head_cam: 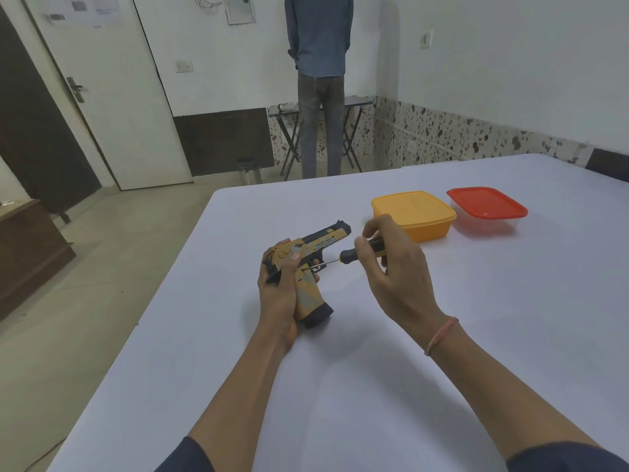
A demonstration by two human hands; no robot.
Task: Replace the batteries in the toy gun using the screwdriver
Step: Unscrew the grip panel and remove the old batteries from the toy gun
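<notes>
Head view: a wide white table (476, 335) fills the frame from 3 round to 7 o'clock. Well beyond it, at 12 o'clock, a person in a blue shirt (320, 46) stands with back turned. Toward 2 o'clock on the table sit a yellow box (413, 212) and, just beside it at its 3 o'clock, a clear box with a red lid (486, 204). Both have their lids on.

The toy gun (308, 291) is near the middle of the view, muzzle toward 1 o'clock and butt toward 6. Whether the butt touches the table cannot be told. The left hand (275, 294) wraps round its rear, thumb laid across the side. The right hand (391, 267) pinches the black handle of the screwdriver (350, 255), whose thin shaft runs toward 8 o'clock with its tip at a spot on the gun's side above the grip.

The gun looks like hollow hard plastic: probably light and stiff, with a smooth printed skin that could twist in the palm under turning force. A firm hold round the grip and rear, close to the screw, seems best. The screw is likely tiny, so the tip could slip out.
</notes>
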